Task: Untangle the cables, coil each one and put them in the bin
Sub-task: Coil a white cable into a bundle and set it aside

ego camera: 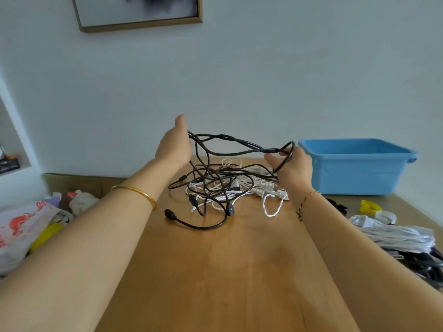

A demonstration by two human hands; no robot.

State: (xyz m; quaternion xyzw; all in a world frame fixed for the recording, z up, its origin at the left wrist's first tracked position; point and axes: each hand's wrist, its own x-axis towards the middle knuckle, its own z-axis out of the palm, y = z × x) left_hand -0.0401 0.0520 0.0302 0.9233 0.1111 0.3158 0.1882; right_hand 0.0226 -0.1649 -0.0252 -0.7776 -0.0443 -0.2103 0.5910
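A tangle of black cable [211, 180] and thin white cables [242, 190] lies on the wooden table [215, 271] near its far edge. My left hand [175, 144] is raised above the tangle's left side, with black strands running up into its palm; its fingers are hidden behind the hand. My right hand [292, 164] grips a loop of the same black cable on the right. Several black strands stretch between the two hands. One black plug end [169, 214] rests on the table in front. The blue bin [357, 164] stands at the far right, beside my right hand.
White coiled cables [395, 233] and dark cables [422, 262] lie at the table's right edge, with a yellow item [369, 206] behind them. Plastic bags [21, 226] and clutter sit left of the table. A framed picture [139, 13] hangs on the wall.
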